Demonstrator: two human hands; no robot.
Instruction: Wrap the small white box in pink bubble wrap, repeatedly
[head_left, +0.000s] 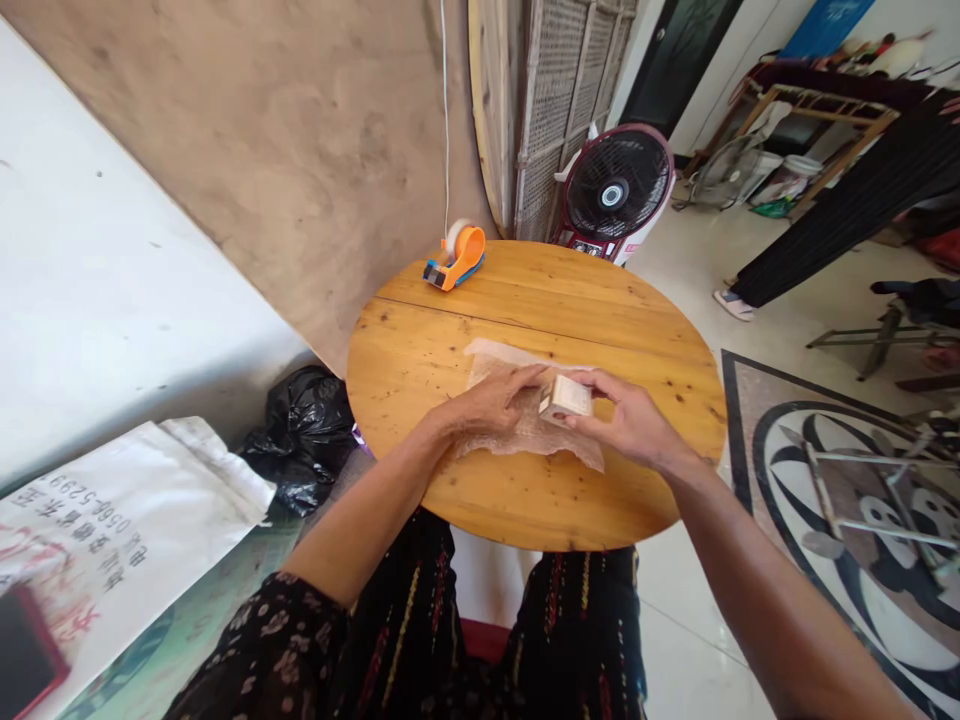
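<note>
A small pale box (567,398) is gripped at its right end between the thumb and fingers of my right hand (626,415). Beneath it a sheet of bubble wrap (536,440) lies spread over the round wooden table (517,510). My left hand (495,400) rests on the left part of that wrap, fingers stretched toward the box and apart from one another. Whether its fingertips touch the box I cannot tell.
An orange tape dispenser (457,258) stands at the table's far left edge. Behind the table is a fan (615,190). Black plastic bags (307,430) and a white sack (150,500) lie to the left. Another person's leg (832,210) shows at the right.
</note>
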